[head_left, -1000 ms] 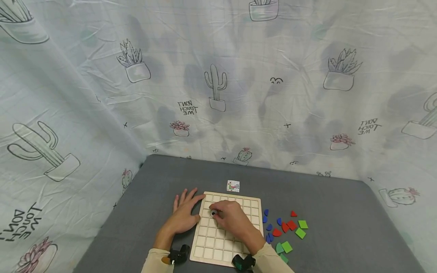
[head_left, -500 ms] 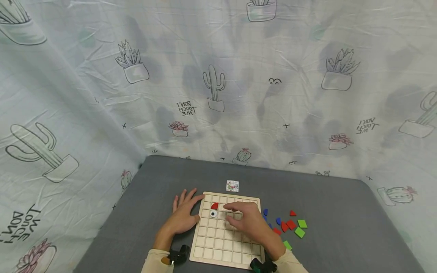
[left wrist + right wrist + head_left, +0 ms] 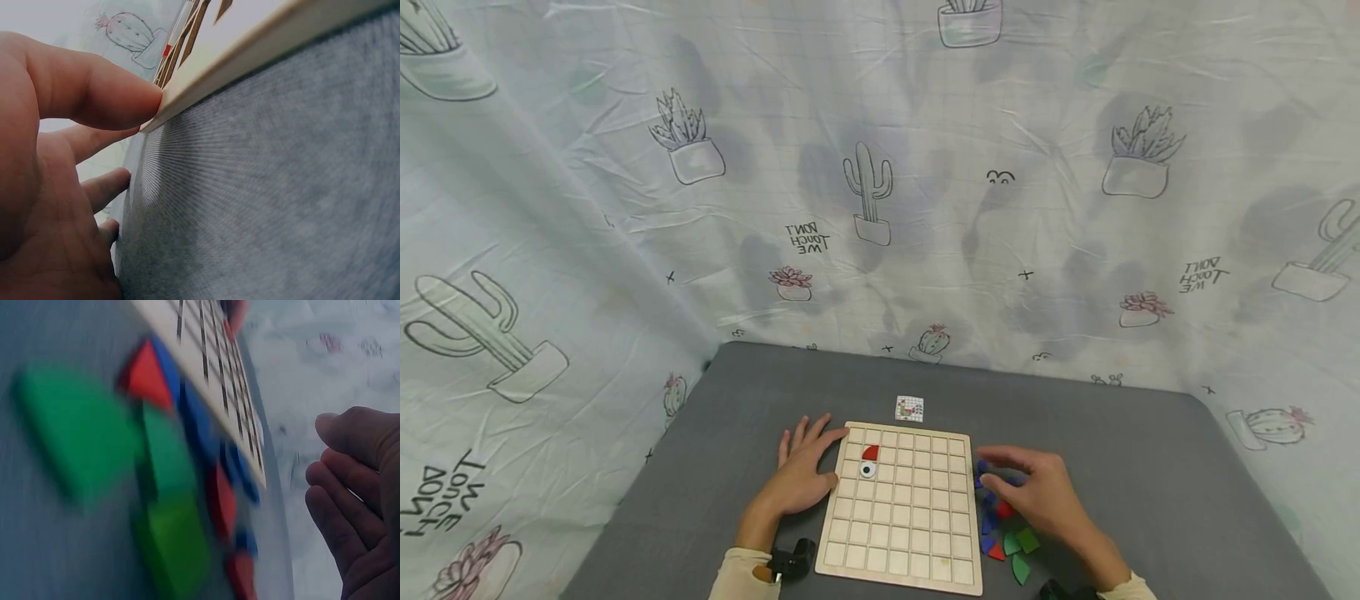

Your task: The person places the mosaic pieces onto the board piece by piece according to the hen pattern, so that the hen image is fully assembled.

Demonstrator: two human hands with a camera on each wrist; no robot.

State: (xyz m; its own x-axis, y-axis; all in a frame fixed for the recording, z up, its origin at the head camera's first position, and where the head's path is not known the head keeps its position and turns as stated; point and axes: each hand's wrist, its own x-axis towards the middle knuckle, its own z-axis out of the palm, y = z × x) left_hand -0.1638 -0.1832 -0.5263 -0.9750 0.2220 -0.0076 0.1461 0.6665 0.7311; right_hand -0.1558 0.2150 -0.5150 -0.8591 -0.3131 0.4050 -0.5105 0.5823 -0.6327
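Note:
A wooden grid board (image 3: 895, 517) lies on the grey table. In its upper left cells sit a red quarter-round piece (image 3: 870, 452) and, just below it, a white disc with a black dot (image 3: 868, 470). My left hand (image 3: 803, 475) rests at the board's left edge, thumb and forefinger touching it, fingers spread. Over the loose pieces right of the board hovers my right hand (image 3: 1037, 487), thumb and fingers apart with nothing between them. Blue pieces (image 3: 987, 525) lie beneath and beside it, partly hidden by the fingers.
Green pieces (image 3: 1020, 569), a red piece (image 3: 997, 551) and a lighter green square (image 3: 1027, 540) lie near the board's lower right side. A small printed picture card (image 3: 910, 408) lies beyond the board's far edge. A patterned cloth (image 3: 880, 317) hangs behind the table.
My right hand has let go of the white disc, leaving it below the red piece, and has moved right, off the board to the loose pieces. The left hand has stayed put.

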